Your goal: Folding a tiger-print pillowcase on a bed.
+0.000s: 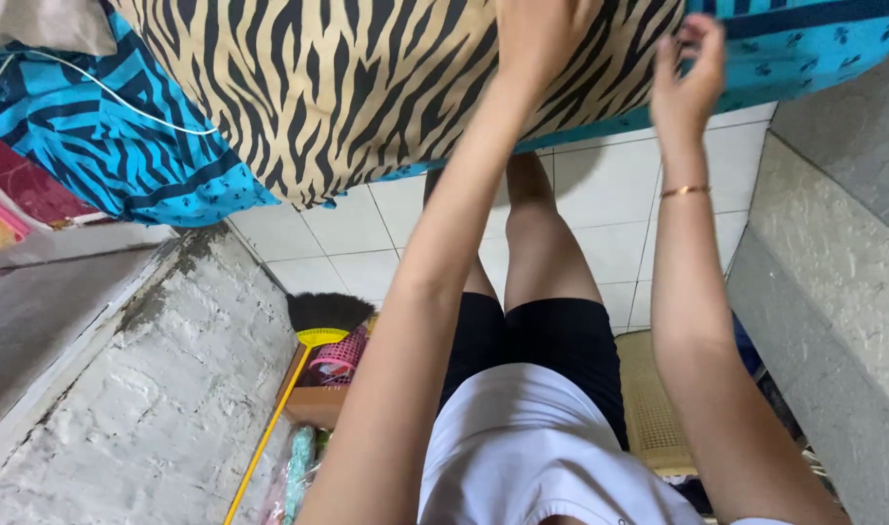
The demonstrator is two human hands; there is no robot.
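1. Left hand lies flat on the tiger-striped cloth, palm pressed down; fingers run out of the frame top, so their spread cannot be told.
2. Right hand is raised just right of the striped cloth's edge, fingertips drawn together in a pinch; it seems to nip a fabric edge, but which one is unclear.
3. Striped cloth sits straight ahead of both hands, hanging over the bed edge, long axis running left to right; the left hand is already on it.
4. Under and beside it: turquoise sheet, soft, black-printed.
5. Below: white tiled floor, glossy; rough whitewashed wall at left.
6. Broom, yellow handle and dark bristles, leans low left beside a pink basket.
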